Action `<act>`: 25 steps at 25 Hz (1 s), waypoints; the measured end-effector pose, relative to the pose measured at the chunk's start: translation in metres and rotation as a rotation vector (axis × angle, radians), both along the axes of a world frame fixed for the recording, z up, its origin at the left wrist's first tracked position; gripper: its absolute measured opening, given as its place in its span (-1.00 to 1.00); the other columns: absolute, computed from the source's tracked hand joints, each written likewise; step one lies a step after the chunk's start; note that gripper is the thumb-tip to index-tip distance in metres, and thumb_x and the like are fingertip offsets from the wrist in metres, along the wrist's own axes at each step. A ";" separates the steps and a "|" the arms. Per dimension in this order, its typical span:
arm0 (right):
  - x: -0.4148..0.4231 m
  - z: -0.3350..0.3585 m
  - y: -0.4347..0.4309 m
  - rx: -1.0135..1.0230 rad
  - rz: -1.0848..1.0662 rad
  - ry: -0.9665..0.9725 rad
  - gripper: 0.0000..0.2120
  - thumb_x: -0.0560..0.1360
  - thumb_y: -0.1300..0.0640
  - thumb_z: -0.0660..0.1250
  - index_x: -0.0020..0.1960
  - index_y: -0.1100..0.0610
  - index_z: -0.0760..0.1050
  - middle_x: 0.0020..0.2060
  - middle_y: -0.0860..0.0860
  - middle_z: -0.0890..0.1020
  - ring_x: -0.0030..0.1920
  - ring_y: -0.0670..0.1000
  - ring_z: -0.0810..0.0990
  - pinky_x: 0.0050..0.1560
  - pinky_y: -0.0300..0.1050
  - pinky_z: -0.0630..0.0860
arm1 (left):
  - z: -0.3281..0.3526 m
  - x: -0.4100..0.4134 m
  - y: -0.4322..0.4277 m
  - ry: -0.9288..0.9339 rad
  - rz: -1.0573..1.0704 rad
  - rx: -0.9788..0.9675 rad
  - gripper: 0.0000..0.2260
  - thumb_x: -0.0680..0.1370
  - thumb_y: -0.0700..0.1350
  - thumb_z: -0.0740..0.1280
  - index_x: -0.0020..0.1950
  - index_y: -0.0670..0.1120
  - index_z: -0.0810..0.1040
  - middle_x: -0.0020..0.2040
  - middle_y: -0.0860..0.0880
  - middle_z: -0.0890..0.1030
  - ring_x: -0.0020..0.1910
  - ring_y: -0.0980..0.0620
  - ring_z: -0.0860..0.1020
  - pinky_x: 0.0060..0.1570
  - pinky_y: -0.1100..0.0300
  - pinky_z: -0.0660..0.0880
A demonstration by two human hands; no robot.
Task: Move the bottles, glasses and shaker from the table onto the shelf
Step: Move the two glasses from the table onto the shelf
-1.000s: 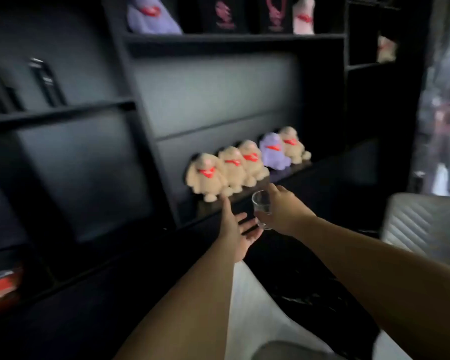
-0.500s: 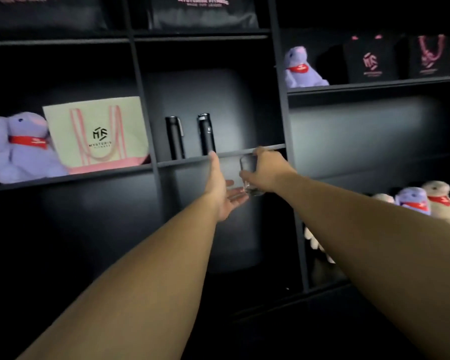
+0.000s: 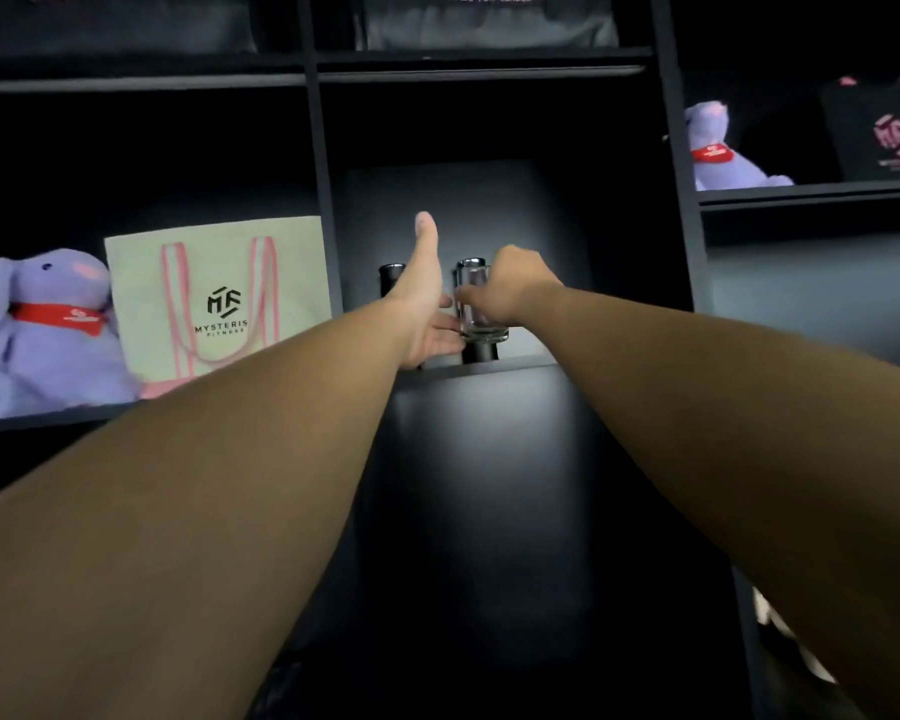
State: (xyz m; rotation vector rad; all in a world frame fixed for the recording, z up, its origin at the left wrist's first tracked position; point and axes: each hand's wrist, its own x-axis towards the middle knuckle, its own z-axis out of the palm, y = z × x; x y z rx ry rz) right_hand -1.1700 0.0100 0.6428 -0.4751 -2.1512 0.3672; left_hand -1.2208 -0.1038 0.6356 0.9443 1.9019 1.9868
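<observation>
Glass (image 3: 480,309), clear, rigid and likely breakable and slick, hangs just above the shelf (image 3: 494,367) lip, pinched around its sides by the right hand (image 3: 510,288); the left hand (image 3: 423,298) spreads open beneath its thick base.

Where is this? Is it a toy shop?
Probably a gym's merchandise display, not a toy shop. The dark shelf holds a tote bag printed "Mysteris Fitness", purple plush toys in red scarves, and black bottles. The right hand holds a glass there.
</observation>
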 end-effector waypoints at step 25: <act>-0.151 0.008 0.148 -0.150 0.149 0.049 -0.35 0.56 -0.20 0.33 0.48 0.17 0.33 0.39 0.16 0.49 0.38 0.19 0.46 0.33 -0.04 0.38 | 0.013 -0.173 0.084 0.304 0.259 -0.150 -0.17 0.55 0.50 -0.04 0.46 -0.12 0.48 0.21 -0.10 0.68 0.18 -0.13 0.63 0.28 -0.04 0.52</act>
